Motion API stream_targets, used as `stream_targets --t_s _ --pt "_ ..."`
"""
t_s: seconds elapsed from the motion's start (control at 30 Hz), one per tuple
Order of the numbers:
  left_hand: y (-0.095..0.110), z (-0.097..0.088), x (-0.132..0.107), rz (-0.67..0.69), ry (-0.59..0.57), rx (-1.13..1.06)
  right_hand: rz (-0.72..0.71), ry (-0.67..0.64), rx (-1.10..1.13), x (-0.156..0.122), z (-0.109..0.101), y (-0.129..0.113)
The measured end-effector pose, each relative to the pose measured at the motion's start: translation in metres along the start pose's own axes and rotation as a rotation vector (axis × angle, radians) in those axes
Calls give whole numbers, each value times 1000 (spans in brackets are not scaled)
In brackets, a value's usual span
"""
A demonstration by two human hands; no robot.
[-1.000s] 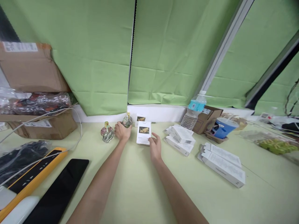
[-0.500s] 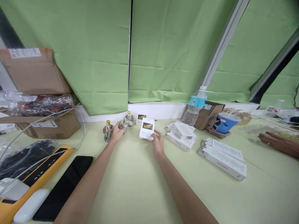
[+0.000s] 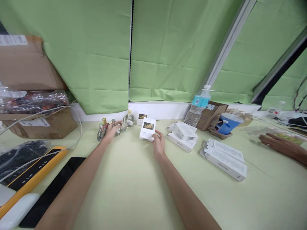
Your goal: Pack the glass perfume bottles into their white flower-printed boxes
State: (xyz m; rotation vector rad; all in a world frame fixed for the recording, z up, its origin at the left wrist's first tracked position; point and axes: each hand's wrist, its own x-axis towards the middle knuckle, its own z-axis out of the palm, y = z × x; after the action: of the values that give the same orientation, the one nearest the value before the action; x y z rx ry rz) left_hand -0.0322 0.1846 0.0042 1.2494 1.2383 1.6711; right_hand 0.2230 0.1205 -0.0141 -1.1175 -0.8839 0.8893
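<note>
My left hand [image 3: 110,131] is closed round a small glass perfume bottle [image 3: 116,127] among several such bottles [image 3: 101,131] near the wall. One more bottle [image 3: 129,119] stands just behind them. My right hand [image 3: 158,144] grips a small white box with a dark picture [image 3: 147,129], tilted up off the pale green table [image 3: 144,191]. A second box of the same kind [image 3: 141,117] stands against the white ledge.
Flat white cartons [image 3: 183,136] and a longer stack [image 3: 224,158] lie right of my hands. A water bottle [image 3: 198,107], brown box [image 3: 212,115] and blue cup [image 3: 227,124] stand behind. Another person's hand [image 3: 279,144] rests far right. Cardboard boxes [image 3: 28,95], a yellow device [image 3: 31,172] and cables sit left.
My left hand has shifted left along the row of bottles and closed on one. My right hand lifted the white box and keeps it tilted. Another person's hand came in at the far right.
</note>
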Motion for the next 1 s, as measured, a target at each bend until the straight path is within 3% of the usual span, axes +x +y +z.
stream_targets --t_s 0.1,0.3,0.5,0.7,0.8,0.9,1.0 --pt "-3 -3 4 -20 -100 -113 -4 0 3 0 1 -1" --pt "-10 -5 6 6 -145 -94 10 -6 7 1 3 -1" --pt "-12 -5 2 146 -55 90 5 -5 27 -2 3 -5" --pt "-3 -1 -6 272 -102 180 3 10 43 -6 4 -9" --pt "0 2 -13 375 -116 362 -6 4 40 -7 5 -9" --pt "1 2 -17 445 -49 564 -24 11 25 -8 6 -10" --pt "0 1 -17 427 16 656 -33 20 1 -9 8 -12"
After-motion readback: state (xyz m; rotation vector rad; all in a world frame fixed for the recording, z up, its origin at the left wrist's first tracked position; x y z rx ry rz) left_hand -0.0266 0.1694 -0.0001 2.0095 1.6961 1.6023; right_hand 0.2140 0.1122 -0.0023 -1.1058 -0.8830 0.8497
